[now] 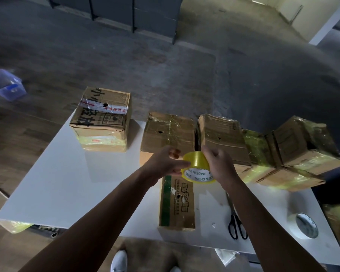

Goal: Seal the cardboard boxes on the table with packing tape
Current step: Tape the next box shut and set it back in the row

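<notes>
We grip the tape roll w/ our right hand; left hand pinches at its rim, both above the green-striped box at the table near edge. More boxes line the far edge, scissors by the near right corner.

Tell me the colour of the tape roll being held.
The tape roll is translucent yellow, seen in the head view.

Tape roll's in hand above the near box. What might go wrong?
Left hand and right hand both hold the tape roll; nothing steadies the box at the near edge of the table, so pulling tape may drag it off. The scissors lie beneath the right forearm and may get knocked.
</notes>
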`<state>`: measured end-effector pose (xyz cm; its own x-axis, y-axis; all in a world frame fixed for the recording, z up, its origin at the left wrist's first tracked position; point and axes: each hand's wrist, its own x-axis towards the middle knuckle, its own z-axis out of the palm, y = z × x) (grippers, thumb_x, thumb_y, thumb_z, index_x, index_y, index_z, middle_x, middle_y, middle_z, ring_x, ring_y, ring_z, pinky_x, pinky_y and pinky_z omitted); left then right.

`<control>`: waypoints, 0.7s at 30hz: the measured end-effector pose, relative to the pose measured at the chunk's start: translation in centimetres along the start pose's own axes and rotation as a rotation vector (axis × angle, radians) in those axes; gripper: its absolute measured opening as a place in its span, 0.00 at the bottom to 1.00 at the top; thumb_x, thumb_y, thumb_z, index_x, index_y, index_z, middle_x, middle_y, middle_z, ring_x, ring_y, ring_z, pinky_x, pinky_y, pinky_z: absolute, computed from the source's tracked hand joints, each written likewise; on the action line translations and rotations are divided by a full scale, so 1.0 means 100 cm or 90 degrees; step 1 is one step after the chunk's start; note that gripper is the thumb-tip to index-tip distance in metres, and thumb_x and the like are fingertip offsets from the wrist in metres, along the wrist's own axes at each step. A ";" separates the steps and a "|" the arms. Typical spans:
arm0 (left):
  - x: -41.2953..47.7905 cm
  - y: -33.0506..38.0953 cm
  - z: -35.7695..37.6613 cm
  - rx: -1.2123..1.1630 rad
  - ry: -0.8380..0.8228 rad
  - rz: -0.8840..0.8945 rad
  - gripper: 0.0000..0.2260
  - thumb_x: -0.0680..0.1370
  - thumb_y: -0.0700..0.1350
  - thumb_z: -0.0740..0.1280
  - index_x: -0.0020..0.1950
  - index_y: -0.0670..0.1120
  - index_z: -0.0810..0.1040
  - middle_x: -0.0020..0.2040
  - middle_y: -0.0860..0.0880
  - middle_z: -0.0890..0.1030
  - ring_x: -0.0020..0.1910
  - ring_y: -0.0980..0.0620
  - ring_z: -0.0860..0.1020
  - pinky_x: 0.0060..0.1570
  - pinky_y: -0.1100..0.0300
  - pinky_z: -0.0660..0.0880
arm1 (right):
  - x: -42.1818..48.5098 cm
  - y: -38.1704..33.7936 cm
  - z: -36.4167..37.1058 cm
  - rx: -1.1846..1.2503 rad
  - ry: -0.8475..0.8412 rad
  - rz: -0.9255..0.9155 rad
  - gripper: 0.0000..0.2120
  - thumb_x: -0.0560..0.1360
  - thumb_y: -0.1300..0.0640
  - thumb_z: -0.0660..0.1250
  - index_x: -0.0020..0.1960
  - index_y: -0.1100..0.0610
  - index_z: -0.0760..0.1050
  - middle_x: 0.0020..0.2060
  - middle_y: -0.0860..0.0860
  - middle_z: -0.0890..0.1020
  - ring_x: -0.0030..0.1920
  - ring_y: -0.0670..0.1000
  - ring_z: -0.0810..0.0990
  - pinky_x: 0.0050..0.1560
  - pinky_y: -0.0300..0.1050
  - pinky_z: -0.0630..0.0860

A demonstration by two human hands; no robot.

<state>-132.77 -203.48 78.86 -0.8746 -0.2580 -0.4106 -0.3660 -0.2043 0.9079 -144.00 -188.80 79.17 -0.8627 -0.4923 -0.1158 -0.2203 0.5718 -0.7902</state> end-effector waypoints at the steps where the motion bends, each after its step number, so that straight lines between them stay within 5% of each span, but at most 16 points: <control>1: 0.001 0.000 0.002 0.048 0.042 0.022 0.14 0.71 0.39 0.75 0.54 0.42 0.77 0.51 0.46 0.80 0.41 0.51 0.84 0.38 0.62 0.80 | 0.000 0.001 0.001 -0.022 0.017 -0.003 0.21 0.79 0.45 0.61 0.30 0.54 0.67 0.26 0.52 0.69 0.27 0.50 0.71 0.26 0.39 0.63; 4: 0.002 0.001 0.006 0.226 0.057 0.083 0.02 0.74 0.42 0.72 0.42 0.45 0.81 0.40 0.47 0.84 0.35 0.56 0.83 0.39 0.61 0.82 | 0.000 0.001 0.004 -0.056 0.023 -0.025 0.21 0.79 0.45 0.59 0.31 0.54 0.68 0.25 0.53 0.69 0.26 0.51 0.72 0.28 0.42 0.63; 7: 0.001 0.003 0.009 0.336 0.085 0.114 0.05 0.76 0.42 0.70 0.45 0.40 0.83 0.35 0.49 0.82 0.35 0.54 0.82 0.39 0.60 0.80 | -0.001 -0.001 0.005 -0.077 0.027 -0.044 0.23 0.79 0.45 0.58 0.33 0.59 0.71 0.26 0.55 0.72 0.27 0.56 0.76 0.28 0.43 0.66; 10: -0.002 0.006 0.012 0.424 0.132 0.153 0.06 0.76 0.40 0.68 0.43 0.39 0.83 0.35 0.46 0.83 0.33 0.51 0.81 0.31 0.64 0.72 | -0.002 -0.002 0.006 -0.108 0.041 -0.062 0.23 0.80 0.47 0.58 0.33 0.60 0.71 0.25 0.54 0.71 0.24 0.49 0.75 0.27 0.42 0.65; 21: -0.003 0.011 0.008 0.373 0.091 0.098 0.05 0.75 0.38 0.69 0.44 0.39 0.83 0.31 0.52 0.81 0.31 0.57 0.82 0.32 0.68 0.77 | -0.002 -0.002 0.007 -0.140 0.066 -0.112 0.22 0.80 0.48 0.59 0.31 0.57 0.70 0.25 0.58 0.75 0.27 0.55 0.79 0.26 0.43 0.67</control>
<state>-133.16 -202.89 80.06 -0.8949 -0.3756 -0.2411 -0.3880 0.3875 0.8362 -143.50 -189.30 78.90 -0.8420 -0.5331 0.0822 -0.4537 0.6175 -0.6425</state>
